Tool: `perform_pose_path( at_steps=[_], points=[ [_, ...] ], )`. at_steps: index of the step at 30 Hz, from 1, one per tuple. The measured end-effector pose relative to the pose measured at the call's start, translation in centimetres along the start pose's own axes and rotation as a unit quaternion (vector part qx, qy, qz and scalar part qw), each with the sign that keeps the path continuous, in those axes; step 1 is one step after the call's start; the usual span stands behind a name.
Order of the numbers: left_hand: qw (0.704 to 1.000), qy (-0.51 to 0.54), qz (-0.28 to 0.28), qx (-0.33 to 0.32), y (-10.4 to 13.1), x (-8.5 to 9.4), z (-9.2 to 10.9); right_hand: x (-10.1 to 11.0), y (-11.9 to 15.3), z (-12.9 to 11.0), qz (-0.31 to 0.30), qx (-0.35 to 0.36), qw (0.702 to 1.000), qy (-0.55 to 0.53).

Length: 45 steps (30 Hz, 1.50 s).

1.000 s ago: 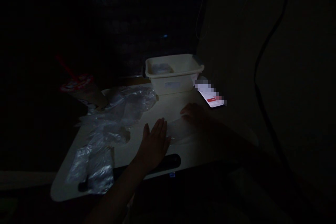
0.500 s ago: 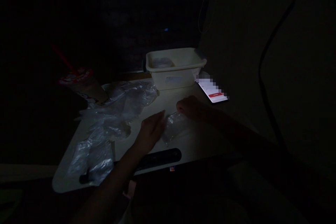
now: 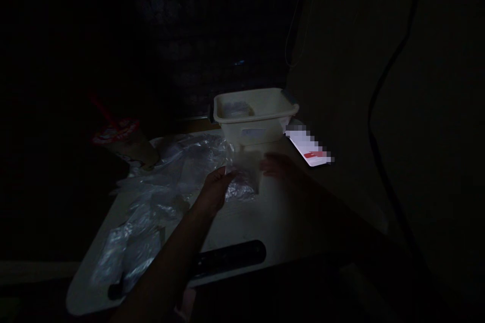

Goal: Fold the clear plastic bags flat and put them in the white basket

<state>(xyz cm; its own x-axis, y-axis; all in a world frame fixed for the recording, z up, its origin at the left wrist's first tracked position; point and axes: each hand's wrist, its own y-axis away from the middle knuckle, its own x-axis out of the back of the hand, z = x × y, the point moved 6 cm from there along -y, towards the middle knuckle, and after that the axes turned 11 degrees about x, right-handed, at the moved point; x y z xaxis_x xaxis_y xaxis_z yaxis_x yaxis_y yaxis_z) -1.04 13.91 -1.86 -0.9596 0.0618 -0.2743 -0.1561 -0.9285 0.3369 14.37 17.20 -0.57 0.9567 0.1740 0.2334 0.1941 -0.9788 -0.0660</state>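
My left hand [image 3: 216, 187] pinches the left side of a clear plastic bag [image 3: 244, 186] above the white table. Whatever the bag may contain is too dark to make out. Just right of the bag is my right hand [image 3: 278, 165], blurred, its fingers stretched toward the bag with a gap between. Left of my left hand, crumpled clear plastic bags [image 3: 193, 156] spread over the table. A white plastic bin [image 3: 253, 131] stands behind the hands, with some plastic-wrapped items [image 3: 237, 109] in its left part.
A drink cup [image 3: 132, 146] with a red straw stands at the back left. A lit phone [image 3: 308, 146] lies right of the bin. Along the front edge of the table [image 3: 212, 227] runs a dark slot [image 3: 235, 257]. A dark cable [image 3: 373, 126] hangs at the right.
My left hand has taken hold of the bag, which is now raised and turned upright. My right hand has let go and opened. The view has tilted up slightly.
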Motion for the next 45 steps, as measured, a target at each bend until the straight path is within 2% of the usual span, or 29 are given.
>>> perform_pose_path(
  at_steps=[2,4,7,10,14,18,23,28,32,34,36,39,42,43,45],
  points=[
    [1.0,0.011,-0.005,-0.023,-0.2,-0.2,0.1,-1.5,0.1,1.1,-0.057,-0.049,0.995,-0.064],
    [0.999,0.011,-0.012,-0.034,-0.4,-0.2,0.0,-2.8,0.2,1.4,-0.09,-0.057,0.989,-0.104],
    [0.999,-0.004,-0.028,-0.036,-0.6,-0.2,-0.3,-3.9,0.4,1.2,-0.121,-0.013,0.988,-0.093],
    [0.997,0.006,-0.062,-0.041,-0.4,-0.4,-0.3,-3.8,0.4,1.0,-0.113,0.035,0.991,-0.063],
    [0.996,0.025,-0.086,-0.026,-0.3,-0.5,-0.4,-3.5,0.5,1.0,-0.124,0.033,0.989,-0.067],
    [0.998,0.016,-0.064,-0.019,-0.5,-0.2,-0.7,-3.5,0.6,0.7,-0.131,0.045,0.989,-0.042],
    [0.999,-0.006,-0.036,-0.015,-0.5,0.3,-0.8,-2.9,0.4,0.6,-0.097,0.044,0.994,-0.033],
    [0.999,-0.036,-0.016,-0.033,-0.3,0.7,-0.2,-2.4,0.3,0.6,-0.086,0.078,0.993,-0.024],
    [0.996,-0.066,-0.004,-0.057,-0.1,1.0,0.0,-2.1,0.1,1.5,-0.071,0.025,0.996,-0.052],
    [0.992,-0.093,-0.001,-0.09,0.0,1.1,0.4,-1.8,-0.2,1.9,-0.061,0.022,0.995,-0.071],
    [0.972,-0.169,0.015,-0.162,0.3,0.9,1.1,-1.1,-0.6,1.9,-0.043,0.055,0.996,-0.051],
    [0.895,-0.355,0.064,-0.262,1.1,0.2,1.8,0.6,-0.6,1.8,0.027,0.122,0.992,0.027],
    [0.808,-0.512,0.088,-0.277,1.6,-1.1,1.2,1.3,0.4,0.8,0.085,0.193,0.969,0.127],
    [0.78,-0.554,0.09,-0.275,1.7,-1.5,0.9,1.0,0.8,0.1,0.084,0.221,0.957,0.166],
    [0.728,-0.625,0.092,-0.267,2.0,-2.4,0.2,-0.6,1.7,-1.4,0.044,0.274,0.929,0.243]
  ],
)
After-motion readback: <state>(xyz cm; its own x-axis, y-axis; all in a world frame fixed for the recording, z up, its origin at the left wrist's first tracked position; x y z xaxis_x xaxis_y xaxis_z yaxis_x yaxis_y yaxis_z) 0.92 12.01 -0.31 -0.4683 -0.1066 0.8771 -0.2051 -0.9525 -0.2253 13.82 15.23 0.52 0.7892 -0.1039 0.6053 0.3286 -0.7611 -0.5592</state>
